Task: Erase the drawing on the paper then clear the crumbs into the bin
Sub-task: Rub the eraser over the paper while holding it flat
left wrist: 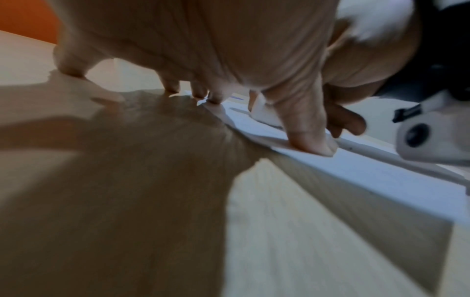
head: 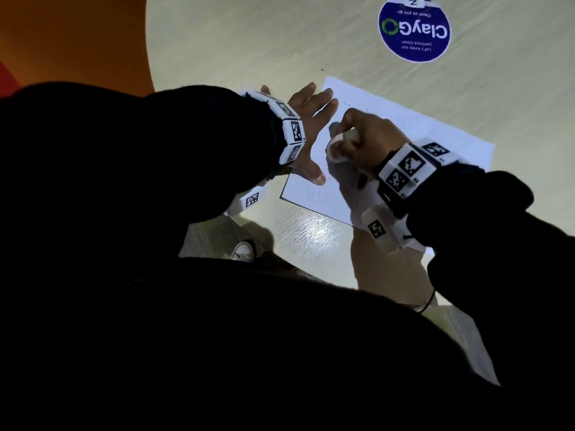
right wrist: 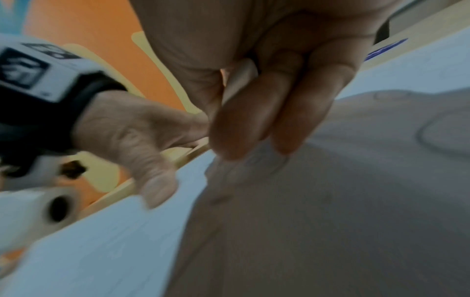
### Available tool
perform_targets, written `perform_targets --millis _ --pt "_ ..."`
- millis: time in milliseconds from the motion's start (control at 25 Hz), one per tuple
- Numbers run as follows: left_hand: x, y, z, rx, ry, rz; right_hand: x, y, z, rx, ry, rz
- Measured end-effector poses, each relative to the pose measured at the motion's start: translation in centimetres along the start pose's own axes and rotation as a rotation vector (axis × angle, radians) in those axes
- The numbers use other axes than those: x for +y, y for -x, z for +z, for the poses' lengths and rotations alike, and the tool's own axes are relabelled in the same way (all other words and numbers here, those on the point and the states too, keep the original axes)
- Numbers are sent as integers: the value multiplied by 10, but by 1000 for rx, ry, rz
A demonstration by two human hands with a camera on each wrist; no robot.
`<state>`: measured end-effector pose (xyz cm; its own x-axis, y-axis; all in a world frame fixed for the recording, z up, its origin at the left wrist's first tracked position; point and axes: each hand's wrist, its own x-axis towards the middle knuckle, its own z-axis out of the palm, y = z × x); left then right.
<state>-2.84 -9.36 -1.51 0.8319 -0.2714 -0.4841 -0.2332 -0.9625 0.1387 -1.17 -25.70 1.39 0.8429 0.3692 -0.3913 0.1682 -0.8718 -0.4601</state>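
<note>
A white sheet of paper [head: 420, 141] lies skewed on the pale wooden table [head: 249, 42], with faint pencil lines [right wrist: 432, 136] on it. My left hand [head: 308, 135] is spread flat along the sheet's left edge, its thumb [left wrist: 312, 140] and fingertips [left wrist: 198, 94] pressing down. My right hand [head: 357, 135] is curled round a white eraser [head: 334, 149], whose tip meets the paper just right of the left hand. In the right wrist view the eraser [right wrist: 241, 76] is pinched between thumb and fingers [right wrist: 254, 120] above the sheet [right wrist: 101, 251].
A round blue ClayGo sticker [head: 413, 28] is stuck on the table beyond the paper. A small dark speck [head: 322, 70] lies near the sheet's far corner. The table's curved edge runs on the left, with an orange surface [head: 77, 35] beyond. A shoe [head: 242, 251] shows below the near edge.
</note>
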Motion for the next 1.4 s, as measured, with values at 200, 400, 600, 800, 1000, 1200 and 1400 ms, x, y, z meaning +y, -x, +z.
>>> perform_targets --millis 200,400,600,800,1000,1200,1400 --pt "-1 4 0 7 69 1 12 -22 -19 84 20 48" --pt "-14 11 6 -18 48 -33 11 -21 -11 106 -93 82" --pt "-14 12 6 0 38 -31 -1 -7 2 -24 -61 -4" --pt "-12 12 7 15 49 -24 -3 -47 -27 131 49 49" --pt "-12 13 4 4 36 -33 -8 -45 -13 51 78 -13" --pt "-10 10 3 78 67 -42 3 -46 -25 33 -99 28" --pt "-24 -21 -18 237 97 0 8 -48 -21 54 -32 -42"
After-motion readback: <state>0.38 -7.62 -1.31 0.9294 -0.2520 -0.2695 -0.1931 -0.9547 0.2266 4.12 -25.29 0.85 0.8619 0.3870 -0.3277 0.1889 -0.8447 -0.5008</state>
